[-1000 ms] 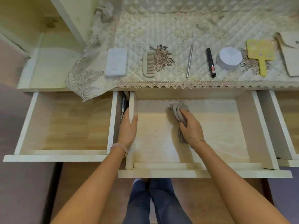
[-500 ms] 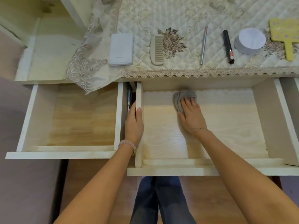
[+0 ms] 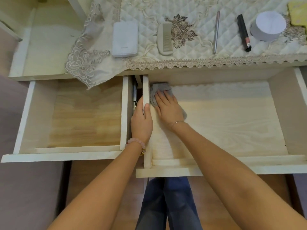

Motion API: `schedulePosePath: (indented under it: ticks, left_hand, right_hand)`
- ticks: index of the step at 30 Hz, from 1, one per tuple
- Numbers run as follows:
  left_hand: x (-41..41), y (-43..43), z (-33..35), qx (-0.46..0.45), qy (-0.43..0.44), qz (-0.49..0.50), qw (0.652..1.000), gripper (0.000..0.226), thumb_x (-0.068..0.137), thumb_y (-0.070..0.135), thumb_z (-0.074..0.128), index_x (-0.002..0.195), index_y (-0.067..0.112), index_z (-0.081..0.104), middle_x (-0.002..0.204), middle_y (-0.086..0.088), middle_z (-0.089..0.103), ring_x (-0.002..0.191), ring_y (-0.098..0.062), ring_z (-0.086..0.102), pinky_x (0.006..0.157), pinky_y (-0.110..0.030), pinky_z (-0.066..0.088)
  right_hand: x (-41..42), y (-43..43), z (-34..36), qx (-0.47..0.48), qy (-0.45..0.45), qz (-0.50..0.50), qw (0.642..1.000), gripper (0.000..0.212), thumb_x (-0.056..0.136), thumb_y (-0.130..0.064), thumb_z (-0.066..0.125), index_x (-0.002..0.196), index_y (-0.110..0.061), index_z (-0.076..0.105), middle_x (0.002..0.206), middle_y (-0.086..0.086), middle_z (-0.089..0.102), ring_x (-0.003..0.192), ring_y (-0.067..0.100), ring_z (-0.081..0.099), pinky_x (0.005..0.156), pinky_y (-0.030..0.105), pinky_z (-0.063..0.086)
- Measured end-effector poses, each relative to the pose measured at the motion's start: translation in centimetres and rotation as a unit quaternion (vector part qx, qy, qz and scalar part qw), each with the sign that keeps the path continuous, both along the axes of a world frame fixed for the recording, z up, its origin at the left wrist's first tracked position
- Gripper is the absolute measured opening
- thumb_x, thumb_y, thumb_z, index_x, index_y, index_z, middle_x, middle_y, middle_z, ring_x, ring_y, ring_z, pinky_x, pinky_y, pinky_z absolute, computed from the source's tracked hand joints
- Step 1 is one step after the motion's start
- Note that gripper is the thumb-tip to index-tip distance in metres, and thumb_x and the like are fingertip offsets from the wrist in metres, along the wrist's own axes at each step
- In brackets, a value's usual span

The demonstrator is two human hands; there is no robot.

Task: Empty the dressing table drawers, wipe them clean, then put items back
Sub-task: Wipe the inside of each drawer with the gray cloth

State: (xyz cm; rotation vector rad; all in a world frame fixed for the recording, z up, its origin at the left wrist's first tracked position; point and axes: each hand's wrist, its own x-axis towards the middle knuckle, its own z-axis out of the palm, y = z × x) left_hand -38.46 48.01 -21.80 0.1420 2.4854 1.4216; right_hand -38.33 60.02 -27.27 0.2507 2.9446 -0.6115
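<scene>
Two dressing table drawers stand pulled out and bare inside: the left drawer [image 3: 83, 113] and the middle drawer [image 3: 224, 123]. My right hand [image 3: 167, 108] lies flat on a grey cloth [image 3: 159, 89], pressing it onto the middle drawer's floor in its back left corner. My left hand [image 3: 141, 123] grips the middle drawer's left side wall [image 3: 145, 90], thumb inside the drawer, fingers outside. On the quilted table top [image 3: 191, 47] lie a white case [image 3: 125, 40], a comb [image 3: 165, 39], a silver pen [image 3: 216, 32], a black lipstick tube [image 3: 243, 33] and a round white box [image 3: 268, 25].
A lace cover corner [image 3: 83, 63] hangs over the left drawer's back. A yellow item [image 3: 298, 13] shows at the top right edge. A third drawer's wall [image 3: 301, 83] is at the right. My legs in blue trousers [image 3: 166, 205] are under the middle drawer.
My right hand has slid the grey cloth from the drawer's middle back and left into the back left corner. My left hand stayed on the side wall. The view shifted left and closer.
</scene>
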Motion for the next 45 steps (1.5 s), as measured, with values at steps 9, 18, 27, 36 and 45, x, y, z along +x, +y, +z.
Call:
schedulePosePath:
  ticks: [9, 18, 27, 36, 45]
  left_hand:
    - [-0.1, 0.1, -0.3, -0.015, 0.028, -0.006, 0.999, 0.043, 0.102, 0.032, 0.030, 0.142, 0.020, 0.039, 0.137, -0.001, 0.051, 0.125, -0.016, 0.046, 0.105, -0.033, 0.037]
    - [0.0, 0.5, 0.3, -0.092, 0.078, -0.011, 0.993, 0.034, 0.101, 0.028, 0.033, 0.126, 0.013, 0.050, 0.112, -0.004, 0.060, 0.098, -0.017, 0.055, 0.081, -0.030, 0.045]
    - [0.6, 0.7, 0.5, -0.177, 0.147, 0.005, 0.973, 0.031, 0.100, 0.028, 0.035, 0.111, 0.006, 0.054, 0.095, -0.013, 0.063, 0.084, -0.029, 0.058, 0.068, -0.039, 0.047]
    - [0.8, 0.7, 0.4, -0.198, 0.163, 0.019, 0.966, 0.031, 0.100, 0.028, 0.036, 0.105, 0.004, 0.055, 0.088, -0.014, 0.060, 0.080, -0.030, 0.057, 0.063, -0.035, 0.041]
    - [0.8, 0.8, 0.5, -0.193, 0.160, 0.022, 0.968, 0.031, 0.100, 0.028, 0.037, 0.107, 0.003, 0.054, 0.088, -0.015, 0.060, 0.079, -0.029, 0.056, 0.065, -0.034, 0.041]
  right_hand:
    - [0.2, 0.7, -0.6, 0.019, 0.025, -0.003, 0.999, 0.054, 0.086, -0.032, 0.031, 0.125, -0.004, 0.056, 0.129, 0.013, 0.058, 0.118, 0.031, 0.054, 0.097, 0.045, 0.043]
    - [2.3, 4.6, -0.9, 0.071, 0.032, -0.018, 0.997, 0.066, 0.085, -0.038, 0.012, 0.139, -0.011, 0.040, 0.144, 0.007, 0.043, 0.135, 0.025, 0.036, 0.109, 0.047, 0.022]
    - [7.6, 15.1, -0.9, 0.102, 0.034, -0.081, 0.991, 0.051, 0.094, -0.029, 0.035, 0.142, -0.013, 0.033, 0.150, 0.007, 0.033, 0.140, 0.025, 0.025, 0.112, 0.046, 0.018]
    - [13.0, 25.3, 0.3, 0.115, 0.002, -0.203, 0.972, 0.053, 0.091, -0.027, 0.029, 0.133, 0.003, 0.039, 0.139, 0.024, 0.040, 0.127, 0.039, 0.036, 0.100, 0.051, 0.033]
    - [15.2, 26.2, 0.1, 0.061, 0.020, -0.223, 0.973, 0.045, 0.094, -0.013, 0.040, 0.135, 0.005, 0.034, 0.140, 0.023, 0.038, 0.132, 0.037, 0.029, 0.113, 0.043, 0.021]
